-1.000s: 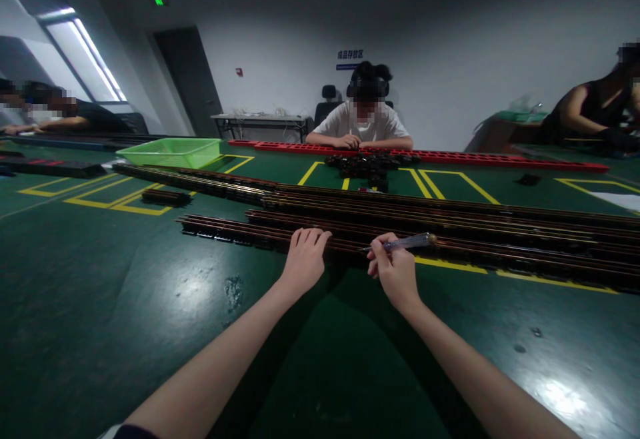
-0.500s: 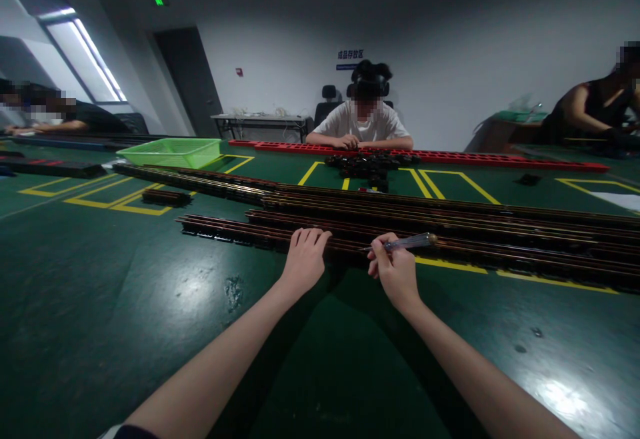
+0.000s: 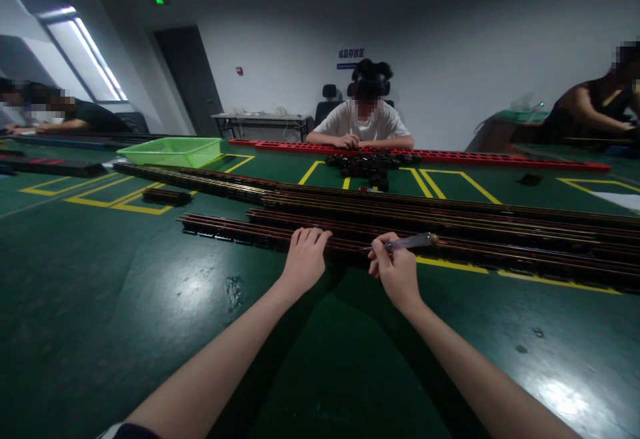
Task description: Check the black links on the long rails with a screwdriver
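Screwdriver [image 3: 410, 242] stays gripped in the right hand [image 3: 397, 271]; left hand [image 3: 306, 259] still lies over the dark strip [image 3: 346, 246], grip unclear.

Dark and whitish left sleeve [image 3: 134, 432]

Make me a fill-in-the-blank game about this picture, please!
The slim tool with a clear handle is in the ____ hand.
The left hand rests on a long dark strip with thin reddish rods, palm facing ____.
The shallow rectangular plastic basket is bright ____.
The straight lines on the smooth tabletop are ____.
Missing words: right; down; green; yellow.
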The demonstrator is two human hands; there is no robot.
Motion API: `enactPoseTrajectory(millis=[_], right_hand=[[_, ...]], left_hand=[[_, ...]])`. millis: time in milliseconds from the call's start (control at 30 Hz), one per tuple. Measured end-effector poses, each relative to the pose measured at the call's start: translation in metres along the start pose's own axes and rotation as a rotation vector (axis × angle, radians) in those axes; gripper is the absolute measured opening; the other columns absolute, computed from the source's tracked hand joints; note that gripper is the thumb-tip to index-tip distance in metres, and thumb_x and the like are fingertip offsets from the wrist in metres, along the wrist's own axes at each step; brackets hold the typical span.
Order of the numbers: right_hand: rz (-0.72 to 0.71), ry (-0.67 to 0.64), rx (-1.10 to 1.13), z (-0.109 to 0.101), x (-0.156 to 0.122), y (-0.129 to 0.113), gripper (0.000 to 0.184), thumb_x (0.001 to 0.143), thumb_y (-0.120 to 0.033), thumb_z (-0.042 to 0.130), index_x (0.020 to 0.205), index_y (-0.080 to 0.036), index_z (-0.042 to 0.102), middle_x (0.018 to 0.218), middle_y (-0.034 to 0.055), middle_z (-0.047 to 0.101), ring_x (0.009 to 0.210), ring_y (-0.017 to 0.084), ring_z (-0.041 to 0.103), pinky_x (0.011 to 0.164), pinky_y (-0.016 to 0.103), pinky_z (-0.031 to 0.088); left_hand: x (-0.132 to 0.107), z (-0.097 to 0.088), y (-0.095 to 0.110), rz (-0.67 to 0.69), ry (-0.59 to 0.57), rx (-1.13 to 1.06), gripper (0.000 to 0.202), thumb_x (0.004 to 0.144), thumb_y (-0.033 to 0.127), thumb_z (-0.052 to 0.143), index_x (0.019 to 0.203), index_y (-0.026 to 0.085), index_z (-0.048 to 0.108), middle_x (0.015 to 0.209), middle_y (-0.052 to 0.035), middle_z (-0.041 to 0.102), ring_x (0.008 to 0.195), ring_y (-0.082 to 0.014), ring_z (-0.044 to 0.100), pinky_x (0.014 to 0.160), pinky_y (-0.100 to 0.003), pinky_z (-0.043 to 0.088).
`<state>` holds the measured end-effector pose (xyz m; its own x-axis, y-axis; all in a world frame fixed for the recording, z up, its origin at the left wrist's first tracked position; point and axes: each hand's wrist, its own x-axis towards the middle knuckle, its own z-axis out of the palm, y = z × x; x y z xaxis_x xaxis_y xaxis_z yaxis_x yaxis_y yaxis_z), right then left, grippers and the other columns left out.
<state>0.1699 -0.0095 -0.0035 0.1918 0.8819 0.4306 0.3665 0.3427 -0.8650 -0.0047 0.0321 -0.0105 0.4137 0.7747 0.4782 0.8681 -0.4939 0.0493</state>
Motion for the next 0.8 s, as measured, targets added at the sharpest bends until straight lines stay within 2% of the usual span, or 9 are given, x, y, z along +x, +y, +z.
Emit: enactPoseTrajectory(millis=[800], right_hand=[[-0.025, -0.005, -0.019, -0.0004, 0.0003, 0.0023, 0.028, 0.087, -0.043, 0.043, 0.075, -0.019, 0.046, 0.058, -0.0008, 0.054, 0.039, 0.011, 0.054, 0.036, 0.021, 0.040]], left_hand=[[0.0007, 0.0013, -0.0001, -0.008, 0.010, -0.004, 0.043, 0.079, 0.002, 0.039, 0.115, 0.017, 0.056, 0.113, -0.0062, 0.060, 0.108, -0.0219, 0.050, 0.099, -0.042, 0.035]])
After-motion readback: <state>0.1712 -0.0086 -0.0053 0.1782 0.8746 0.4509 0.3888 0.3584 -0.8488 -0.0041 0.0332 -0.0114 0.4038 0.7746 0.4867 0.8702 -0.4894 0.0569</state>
